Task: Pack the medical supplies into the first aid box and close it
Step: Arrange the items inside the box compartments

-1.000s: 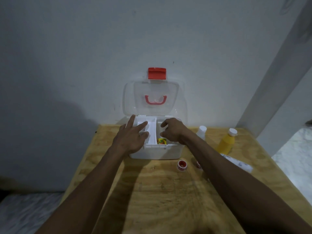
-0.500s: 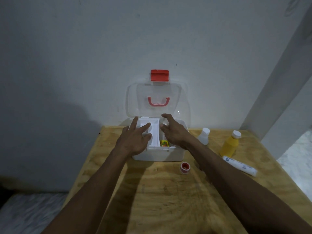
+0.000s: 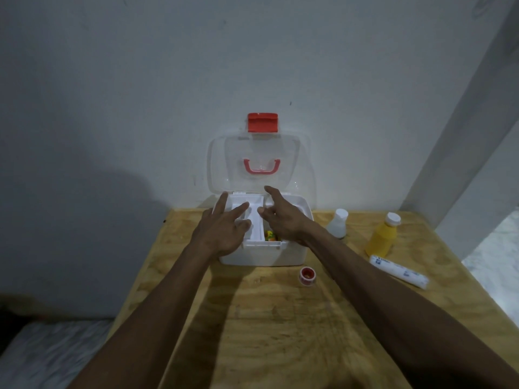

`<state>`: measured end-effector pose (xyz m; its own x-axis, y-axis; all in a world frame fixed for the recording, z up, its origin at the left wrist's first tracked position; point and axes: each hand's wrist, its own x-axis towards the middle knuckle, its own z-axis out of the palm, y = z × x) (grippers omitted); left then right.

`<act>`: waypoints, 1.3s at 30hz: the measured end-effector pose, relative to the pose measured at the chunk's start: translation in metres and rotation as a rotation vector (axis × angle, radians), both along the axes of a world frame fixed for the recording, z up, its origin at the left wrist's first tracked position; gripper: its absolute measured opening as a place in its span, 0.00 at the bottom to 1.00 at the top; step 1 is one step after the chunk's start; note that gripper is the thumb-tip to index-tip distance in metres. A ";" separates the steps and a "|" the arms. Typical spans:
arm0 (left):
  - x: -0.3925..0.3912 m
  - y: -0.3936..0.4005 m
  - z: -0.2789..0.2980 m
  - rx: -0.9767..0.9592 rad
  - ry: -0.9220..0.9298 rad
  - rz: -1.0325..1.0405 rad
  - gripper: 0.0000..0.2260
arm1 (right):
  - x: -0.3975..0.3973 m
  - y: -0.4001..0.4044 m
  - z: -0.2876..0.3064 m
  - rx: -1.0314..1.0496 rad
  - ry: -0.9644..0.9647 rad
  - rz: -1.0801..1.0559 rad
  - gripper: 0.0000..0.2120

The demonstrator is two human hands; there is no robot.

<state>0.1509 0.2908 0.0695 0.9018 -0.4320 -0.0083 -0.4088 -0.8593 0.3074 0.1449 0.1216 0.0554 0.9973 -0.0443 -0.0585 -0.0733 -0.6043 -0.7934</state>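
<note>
Where plywood table (image 3: 252,318) meets grey wall (image 3: 140,80): open box (image 3: 264,252); hands (image 3: 222,231) (image 3: 283,217) spread, holding nothing; roll (image 3: 398,272), 3 o'clock, print unreadable.

Both hands, left hand (image 3: 222,231) and right hand (image 3: 283,220), spread over the open first aid box (image 3: 264,252) on the table (image 3: 280,318).

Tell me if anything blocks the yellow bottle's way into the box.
The lid stands open, but a white tray sits across the box opening, with both hands, left and right, over it. On the table between the yellow bottle and box stands only the white bottle.
</note>
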 end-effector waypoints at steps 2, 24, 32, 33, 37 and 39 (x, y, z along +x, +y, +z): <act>0.001 -0.001 -0.001 0.016 -0.003 -0.007 0.22 | 0.000 0.000 0.000 -0.008 -0.010 0.006 0.29; -0.001 -0.001 0.006 0.074 0.034 -0.042 0.22 | -0.056 -0.010 0.042 -0.026 -0.216 -0.041 0.23; -0.012 0.002 -0.015 -0.130 -0.422 0.167 0.26 | -0.143 -0.068 0.035 0.064 -0.462 -0.304 0.13; -0.023 -0.002 -0.016 -0.243 -0.528 0.161 0.25 | -0.154 -0.078 0.030 0.048 -0.491 -0.371 0.11; -0.077 -0.026 -0.032 -0.575 -0.562 0.141 0.19 | -0.190 -0.099 0.002 -0.035 -0.483 -0.570 0.10; -0.101 -0.038 -0.048 -0.632 -0.477 0.104 0.17 | -0.198 -0.096 -0.016 -0.059 -0.432 -0.587 0.10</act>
